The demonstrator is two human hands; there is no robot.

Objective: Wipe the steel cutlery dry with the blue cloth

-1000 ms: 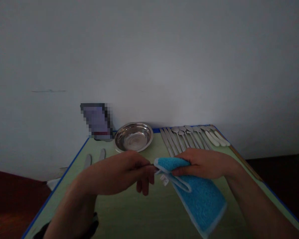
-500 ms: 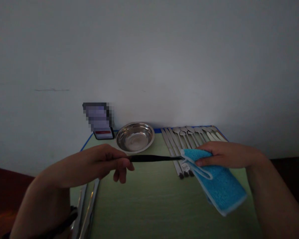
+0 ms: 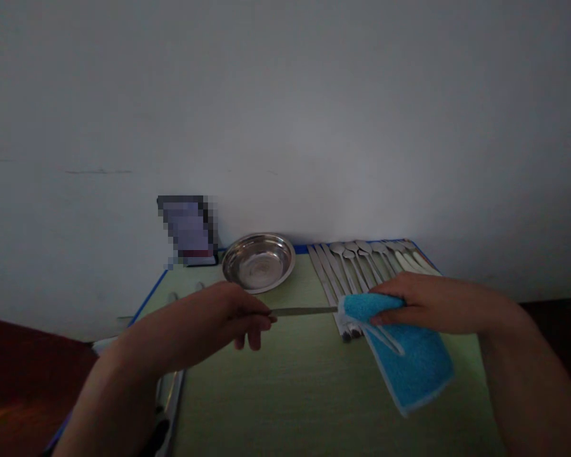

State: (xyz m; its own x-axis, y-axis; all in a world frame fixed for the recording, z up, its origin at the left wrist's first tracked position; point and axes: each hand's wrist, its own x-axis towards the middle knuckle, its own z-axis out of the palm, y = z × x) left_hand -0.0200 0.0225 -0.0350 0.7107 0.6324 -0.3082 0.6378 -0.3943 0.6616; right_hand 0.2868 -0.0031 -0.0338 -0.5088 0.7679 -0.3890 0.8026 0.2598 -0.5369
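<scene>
the left forearm is angled up from the lower left of the frame, its wrist bent so that the left hand [image 3: 235, 317] is pointed rightward, palm down, near the centre. a slim metal utensil [image 3: 307, 311], held nearly level in the middle of the frame, is pinched at one end between left thumb and forefinger, the other fingers being curled loosely below. the right forearm is raised from the lower right corner, and the right hand [image 3: 428, 303] is turned leftward; by its thumb and fingers a blue cloth [image 3: 412, 371] is pinched, folded over the utensil's far end, which is hidden. how firmly it is pressed cannot be told.
</scene>
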